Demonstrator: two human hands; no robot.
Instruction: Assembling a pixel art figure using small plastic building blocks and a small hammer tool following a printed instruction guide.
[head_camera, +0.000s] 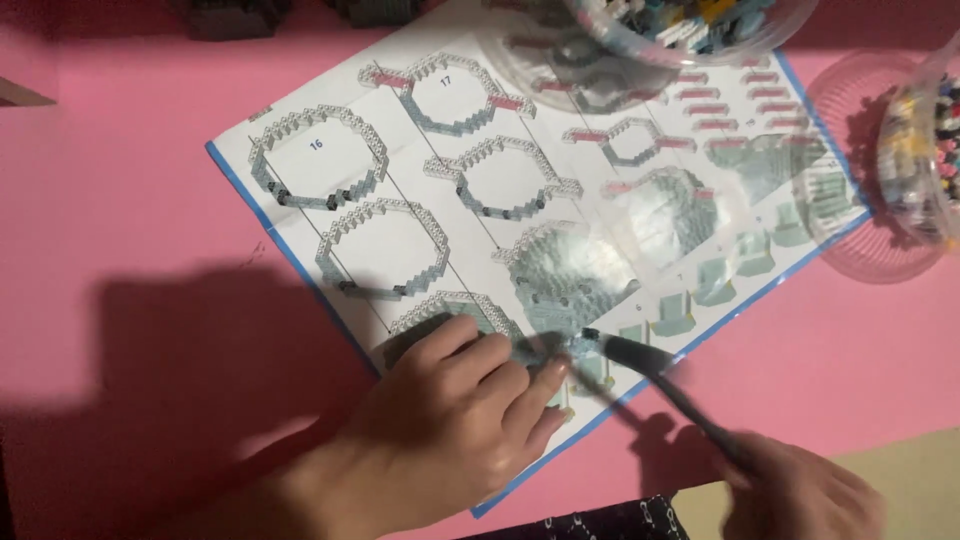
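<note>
Right hand (800, 495) blurred and cut by the bottom edge, its dark tool (650, 370) smeared; left hand (450, 420) hiding the instruction sheet's (330, 150) lower corner and whatever it pinches; two clear bowls (690, 20) (925, 160) of tiny pieces cropped at top and right edges.

clear bowl of bricks (690, 25), second bowl (925, 160), pink table (130, 200)

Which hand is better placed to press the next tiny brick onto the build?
Probably the right hand: it holds the dark tool, whose tip sits at the pale blue build. The left hand lies over the build on the sheet, steadying it.
</note>
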